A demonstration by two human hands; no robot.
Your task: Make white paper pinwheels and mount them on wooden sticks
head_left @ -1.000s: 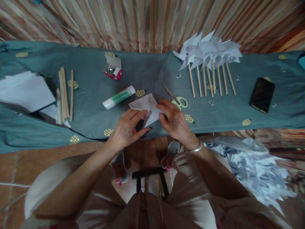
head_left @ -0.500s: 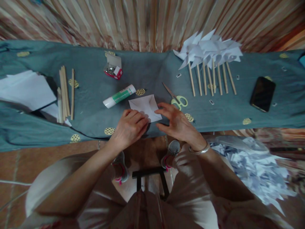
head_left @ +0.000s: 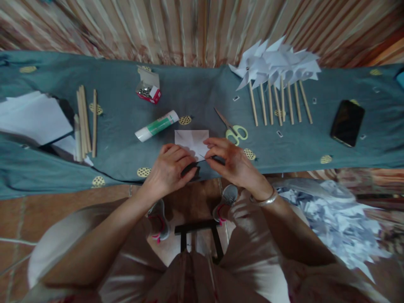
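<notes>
A desk (head_left: 192, 90) under a blue-green, pineapple-patterned cloth runs across the view. Below its near edge, at right, sits a heap of white paper shapes (head_left: 337, 223). White paper pinwheels (head_left: 277, 63) on wooden sticks lie in a row at the far right, and a stack of white sheets (head_left: 34, 118) lies at far left. The left hand (head_left: 172, 166), half curled, rests its fingers on the near left part of a small white paper (head_left: 192, 139); the right hand (head_left: 232, 164), loosely bent, touches its right side. I cannot tell whether either pinches it. That paper lies near the desk's front edge, between the glue stick (head_left: 157, 126) and the scissors (head_left: 235, 131). Smallest, a red-and-white box (head_left: 150, 89) stands open beyond the glue, metal bits inside.
</notes>
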